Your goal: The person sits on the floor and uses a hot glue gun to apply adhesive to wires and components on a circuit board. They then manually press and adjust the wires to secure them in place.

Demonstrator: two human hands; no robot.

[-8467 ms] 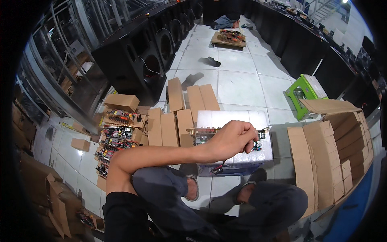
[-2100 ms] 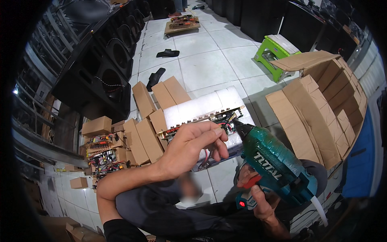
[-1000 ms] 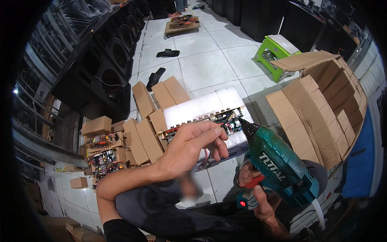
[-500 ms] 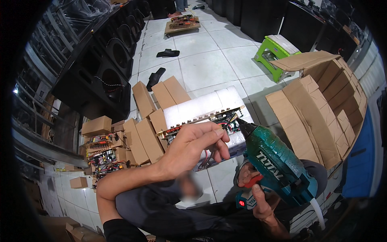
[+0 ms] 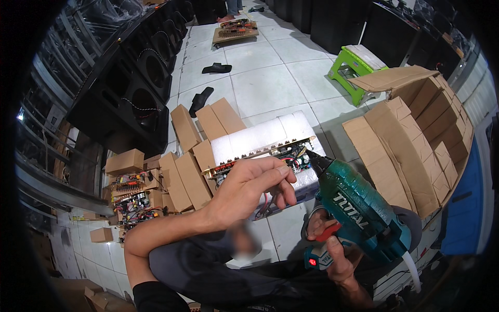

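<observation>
My right hand (image 5: 338,258) is wrapped round the handle of a green-and-black cordless glue gun (image 5: 358,208), its fingers by the red trigger. A white glue stick (image 5: 411,271) sticks out of the gun's back. Its black nozzle (image 5: 317,160) points at the right end of a circuit board (image 5: 249,157) with a row of dark parts along its edge. That board rests on a white foam block (image 5: 265,134). Over the board's near side, my left hand (image 5: 254,184) is closed in a pinch beside thin coloured wires. Whatever lies between its fingertips is too small to make out.
Brown cardboard boxes (image 5: 176,179) stand left of the foam, near more circuit boards (image 5: 135,203). An open carton (image 5: 400,151) is at the right, with a green step stool (image 5: 351,75) behind it. Black speaker cabinets (image 5: 125,88) line the left; black slippers (image 5: 201,99) lie ahead.
The glue gun has shifted slightly right, its nozzle tip edging up a little. My left hand stays in the same pinch, and the circuit board has not moved.
</observation>
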